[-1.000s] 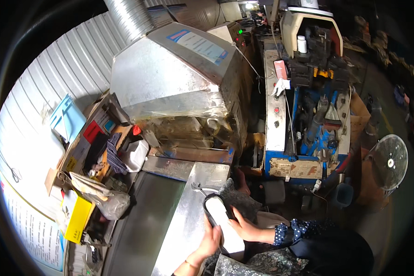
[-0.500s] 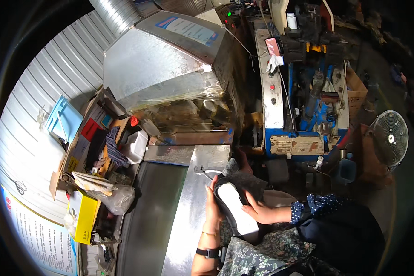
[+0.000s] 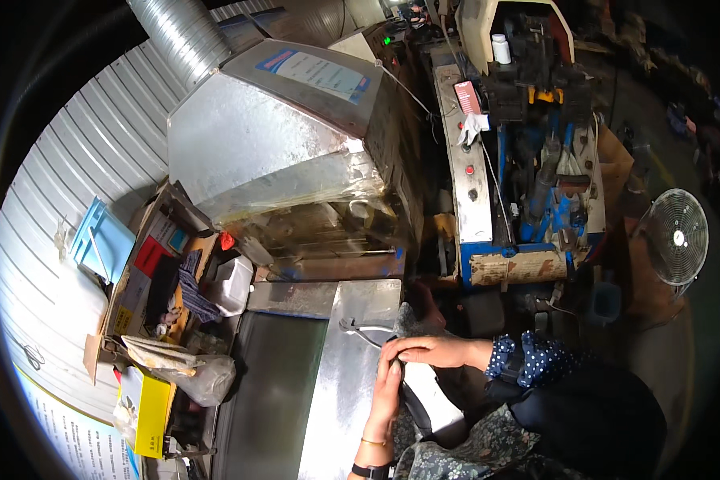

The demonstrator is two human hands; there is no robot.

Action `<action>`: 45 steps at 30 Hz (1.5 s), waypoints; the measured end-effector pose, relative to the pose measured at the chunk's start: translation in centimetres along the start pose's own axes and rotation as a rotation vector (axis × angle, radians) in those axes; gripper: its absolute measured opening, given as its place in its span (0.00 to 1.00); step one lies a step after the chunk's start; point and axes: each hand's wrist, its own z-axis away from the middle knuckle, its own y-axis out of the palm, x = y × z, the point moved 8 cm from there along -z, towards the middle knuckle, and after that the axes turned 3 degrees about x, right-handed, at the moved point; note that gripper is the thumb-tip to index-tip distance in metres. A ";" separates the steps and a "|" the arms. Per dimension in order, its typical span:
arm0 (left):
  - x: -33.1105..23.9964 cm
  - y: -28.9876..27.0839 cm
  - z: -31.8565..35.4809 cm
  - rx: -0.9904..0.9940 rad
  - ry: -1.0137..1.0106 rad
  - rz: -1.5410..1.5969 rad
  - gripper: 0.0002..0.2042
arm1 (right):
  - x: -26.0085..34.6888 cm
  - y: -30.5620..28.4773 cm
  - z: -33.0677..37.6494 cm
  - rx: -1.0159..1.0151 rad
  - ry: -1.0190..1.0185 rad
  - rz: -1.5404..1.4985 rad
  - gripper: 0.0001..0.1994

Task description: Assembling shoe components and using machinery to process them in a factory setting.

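Note:
A black shoe with a white sole lies sole-up on my lap at the edge of a steel worktable. My left hand reaches up from the lower edge and grips the shoe's left side near the toe. My right hand lies across the shoe's far end, fingers closed over it. Both hands touch at the toe. Just beyond them, a metal hand tool rests on the table.
A big sheet-metal hood with a ribbed duct stands behind the table. A blue machine is at the right, a small fan beyond it. Cardboard boxes, a plastic bag and a yellow box crowd the left.
The shoe has come down closer to my lap. My right hand has moved from under the shoe onto its far end, and my left hand has slid up toward the toe.

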 end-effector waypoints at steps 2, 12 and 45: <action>1.2 0.5 0.2 0.010 -0.082 0.069 0.29 | 1.1 -0.2 0.0 -0.028 -0.044 0.090 0.12; 2.2 0.0 -0.1 -0.035 -0.030 0.095 0.22 | 1.0 -0.1 0.3 0.256 0.044 -0.481 0.22; 1.4 -1.4 2.5 -0.030 -0.196 0.430 0.48 | 0.9 1.8 -0.8 0.191 0.001 -0.074 0.25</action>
